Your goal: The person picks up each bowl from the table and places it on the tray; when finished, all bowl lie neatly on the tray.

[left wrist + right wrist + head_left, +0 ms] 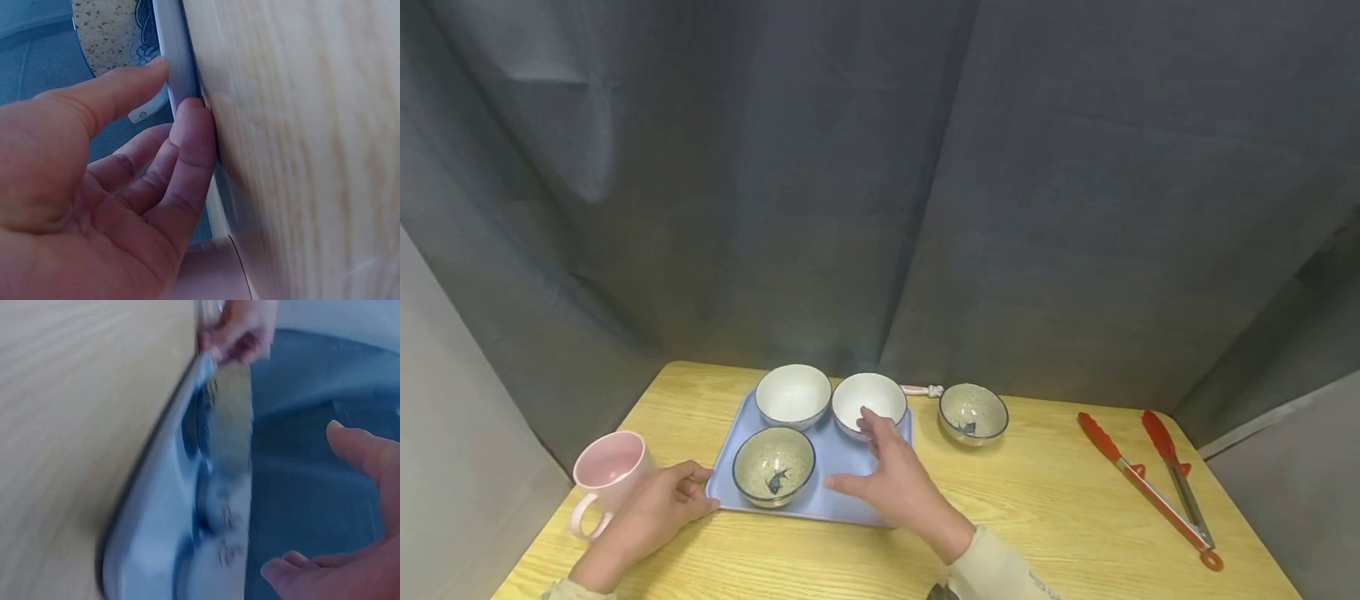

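Note:
A blue tray (842,479) lies on the wooden table and bears two white bowls (793,393) along its back and a speckled beige bowl (774,467) with a dark fish design at front left. At the tray's front left corner, my left hand (658,508) pinches the rim between thumb and fingers, as the left wrist view shows up close. My right hand (898,483) hovers over the tray's right part with fingers spread, in front of the right white bowl (869,398). Nothing is held in it. The right wrist view, somewhat blurred, shows its thumb and fingers apart.
Left of the tray stands a pink mug (610,471), close beside my left hand. A second speckled bowl (973,414) sits right of the tray, near a pink-and-white handle (922,390). Red-tipped tongs (1176,492) lie spread at the far right. Grey curtain (880,183) hangs behind the table.

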